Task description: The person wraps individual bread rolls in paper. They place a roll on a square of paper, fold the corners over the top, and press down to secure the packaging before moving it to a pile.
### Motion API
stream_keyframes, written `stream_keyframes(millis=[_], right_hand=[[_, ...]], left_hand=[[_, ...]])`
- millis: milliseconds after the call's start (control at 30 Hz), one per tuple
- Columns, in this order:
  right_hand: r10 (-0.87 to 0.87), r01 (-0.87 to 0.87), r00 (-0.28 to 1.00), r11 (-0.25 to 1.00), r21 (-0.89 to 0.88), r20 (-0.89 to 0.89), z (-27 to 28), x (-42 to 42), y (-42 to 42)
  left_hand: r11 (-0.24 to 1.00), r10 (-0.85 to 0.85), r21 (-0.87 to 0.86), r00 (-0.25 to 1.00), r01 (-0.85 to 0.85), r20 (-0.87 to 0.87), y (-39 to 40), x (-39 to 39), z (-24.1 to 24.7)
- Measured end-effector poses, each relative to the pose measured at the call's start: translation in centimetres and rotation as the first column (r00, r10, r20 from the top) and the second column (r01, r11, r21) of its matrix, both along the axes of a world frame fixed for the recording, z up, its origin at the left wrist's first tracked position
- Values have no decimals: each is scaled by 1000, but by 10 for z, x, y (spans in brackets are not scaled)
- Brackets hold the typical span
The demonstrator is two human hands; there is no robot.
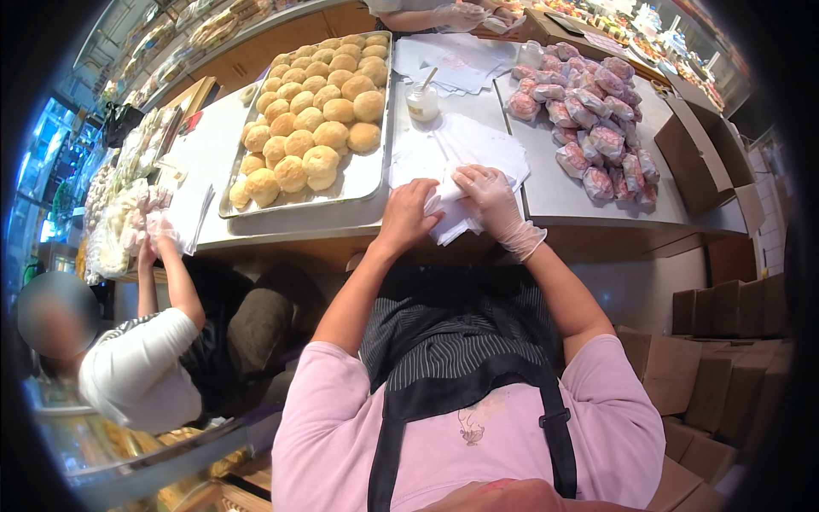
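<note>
My bare left hand (408, 214) and my right hand (496, 200), in a clear disposable glove, meet at the table's front edge. Between them is a partly folded sheet of white wrapping paper (450, 192), gripped by the fingers of both. Whether anything lies inside the fold is hidden. Under and beyond my hands spreads a fanned stack of white paper sheets (486, 142). A glass jar (422, 105) of pale paste, with a stick standing in it, is just behind that stack. To the left, a metal tray (358, 192) carries rows of round golden buns (310, 120).
Many paper-wrapped pieces (606, 142) with red print are heaped at right, near an open cardboard box (697, 153). More paper sheets (448, 61) lie at the back. One co-worker's gloved hand (462, 16) is across the table; another person (144, 368) works at left. Cartons (665, 371) stand lower right.
</note>
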State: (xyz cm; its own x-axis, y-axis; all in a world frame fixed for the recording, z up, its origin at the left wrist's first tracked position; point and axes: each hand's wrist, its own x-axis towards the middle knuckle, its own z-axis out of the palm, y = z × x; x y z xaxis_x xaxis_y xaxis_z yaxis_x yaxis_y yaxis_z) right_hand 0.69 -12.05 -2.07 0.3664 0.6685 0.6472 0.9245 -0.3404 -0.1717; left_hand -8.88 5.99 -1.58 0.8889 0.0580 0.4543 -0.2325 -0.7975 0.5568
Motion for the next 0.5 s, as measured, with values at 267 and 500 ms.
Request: stream_keyframes(millis=[267, 500], right_hand=[[49, -42, 997, 994, 104, -66, -11, 1, -6], [58, -55, 998, 990, 133, -25, -12, 3, -5]], left_hand=[[922, 245, -349, 951, -169, 187, -6, -14, -21], [299, 125, -933, 978, -199, -168, -5, -5, -22]])
